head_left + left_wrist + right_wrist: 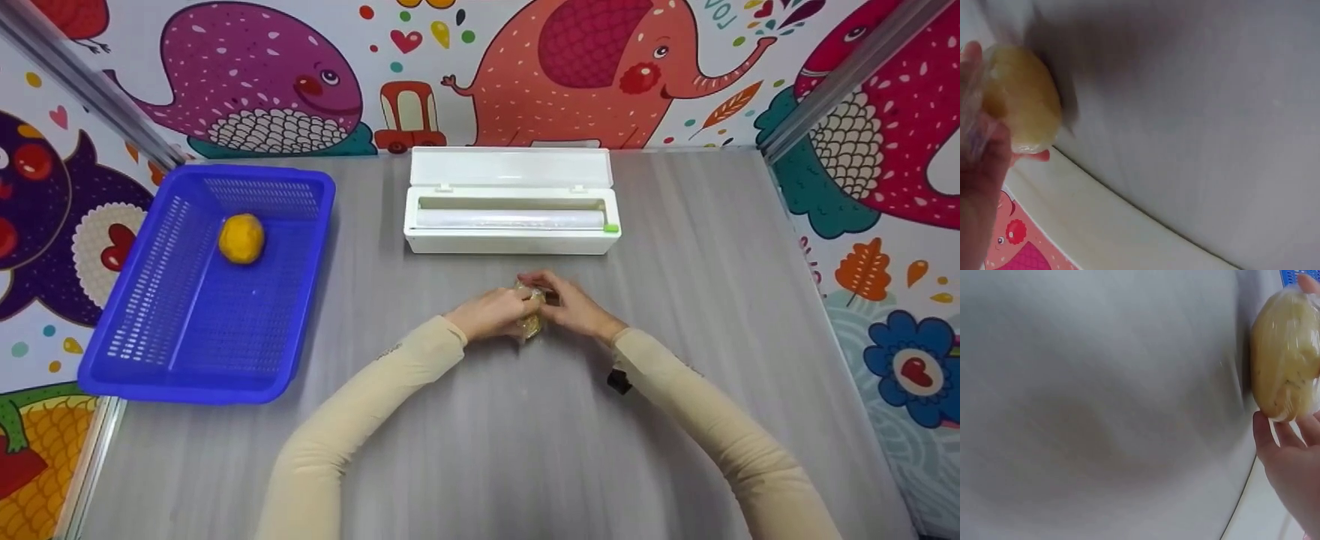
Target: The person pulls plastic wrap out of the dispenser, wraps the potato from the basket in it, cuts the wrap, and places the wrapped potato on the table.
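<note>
A pale yellow potato [532, 327] in clear cling film is held low over the table, between both hands and mostly covered by them in the head view. My left hand [493, 312] grips it from the left, with loose film bunched at the fingers in the left wrist view, where the potato [1026, 101] shows its smooth side. From the right, my right hand [576, 306] holds it with bent fingers. In the right wrist view, fingertips touch one end of the potato [1280, 360], and small dark specks show through the shiny film.
Beyond the hands stands a white cling film dispenser [513, 244], lid raised, with a film roll [510, 218] inside and a green slider [611, 228]. At the left, a blue basket [225, 330] holds a yellow round lump [241, 238]. Printed panels border the grey table [517, 450].
</note>
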`<state>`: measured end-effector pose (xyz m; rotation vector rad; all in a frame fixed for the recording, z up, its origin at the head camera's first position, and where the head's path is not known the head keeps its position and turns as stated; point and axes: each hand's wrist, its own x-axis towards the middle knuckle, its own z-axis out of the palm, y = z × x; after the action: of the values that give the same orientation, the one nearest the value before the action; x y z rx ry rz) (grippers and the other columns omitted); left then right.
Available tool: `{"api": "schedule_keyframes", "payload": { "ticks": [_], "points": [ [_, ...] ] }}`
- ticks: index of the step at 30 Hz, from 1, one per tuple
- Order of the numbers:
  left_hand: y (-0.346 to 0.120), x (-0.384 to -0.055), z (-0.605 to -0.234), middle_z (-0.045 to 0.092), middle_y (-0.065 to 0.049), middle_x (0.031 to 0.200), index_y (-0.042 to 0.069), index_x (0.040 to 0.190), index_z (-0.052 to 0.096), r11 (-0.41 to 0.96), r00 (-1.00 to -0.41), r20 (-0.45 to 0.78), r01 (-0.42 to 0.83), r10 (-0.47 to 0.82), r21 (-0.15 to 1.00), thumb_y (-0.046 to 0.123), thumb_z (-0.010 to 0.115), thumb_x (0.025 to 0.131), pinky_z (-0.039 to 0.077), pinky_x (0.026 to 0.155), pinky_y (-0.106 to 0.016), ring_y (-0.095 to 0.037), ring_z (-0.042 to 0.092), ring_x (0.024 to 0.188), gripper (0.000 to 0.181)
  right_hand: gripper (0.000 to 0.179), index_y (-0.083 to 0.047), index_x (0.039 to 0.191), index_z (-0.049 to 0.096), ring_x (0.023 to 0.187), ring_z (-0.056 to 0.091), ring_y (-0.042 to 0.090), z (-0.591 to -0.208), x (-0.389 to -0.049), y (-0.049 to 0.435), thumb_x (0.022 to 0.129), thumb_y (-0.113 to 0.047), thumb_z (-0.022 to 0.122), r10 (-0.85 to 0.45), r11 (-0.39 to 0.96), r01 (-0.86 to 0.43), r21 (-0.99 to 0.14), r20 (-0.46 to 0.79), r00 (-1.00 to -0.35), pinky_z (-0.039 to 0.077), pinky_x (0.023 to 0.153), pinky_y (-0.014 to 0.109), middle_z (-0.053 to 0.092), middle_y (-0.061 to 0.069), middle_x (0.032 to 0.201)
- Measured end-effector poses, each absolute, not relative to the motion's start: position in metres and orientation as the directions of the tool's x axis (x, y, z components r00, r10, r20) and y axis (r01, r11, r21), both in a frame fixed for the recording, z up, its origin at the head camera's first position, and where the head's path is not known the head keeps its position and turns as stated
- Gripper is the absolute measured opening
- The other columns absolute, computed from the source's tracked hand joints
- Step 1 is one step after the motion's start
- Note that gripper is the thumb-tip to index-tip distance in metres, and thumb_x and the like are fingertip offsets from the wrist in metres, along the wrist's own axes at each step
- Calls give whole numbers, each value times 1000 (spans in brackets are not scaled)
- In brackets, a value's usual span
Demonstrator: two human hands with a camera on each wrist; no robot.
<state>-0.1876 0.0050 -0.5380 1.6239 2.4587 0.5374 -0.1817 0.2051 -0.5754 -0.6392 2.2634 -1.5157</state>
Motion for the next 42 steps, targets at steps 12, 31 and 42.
{"api": "schedule_keyframes", "payload": {
  "ticks": [12, 31, 42],
  "points": [
    [5, -195, -533, 51, -9, 106, 2, 113, 54, 432, -552, -20, 629, 833, 646, 11, 77, 81, 48, 80, -32, -20, 55, 92, 41, 33, 10, 117, 58, 107, 50, 41, -564, -172, 200, 87, 2, 68, -464, 386, -255, -887, 52, -884, 44, 91, 54, 49, 25, 116],
    [16, -205, -543, 52, -7, 96, 0, 105, 49, 472, -625, -13, 575, 781, 668, 24, 87, 67, 47, 83, -32, -21, 53, 91, 58, 38, -2, 123, 61, 109, 50, 25, -574, -179, 217, 89, -17, 70, -555, 406, -271, -873, 1, -832, 40, 97, 45, 54, 8, 117],
    [-4, -207, -539, 52, -9, 90, -4, 94, 53, 401, -615, -63, 430, 786, 809, -12, 73, 74, 48, 71, -23, -19, 54, 82, 29, 35, 1, 124, 62, 116, 50, 32, -579, -181, 212, 91, -9, 66, -587, 313, -284, -906, 51, -808, 37, 101, 50, 56, 15, 123]
  ]
}}
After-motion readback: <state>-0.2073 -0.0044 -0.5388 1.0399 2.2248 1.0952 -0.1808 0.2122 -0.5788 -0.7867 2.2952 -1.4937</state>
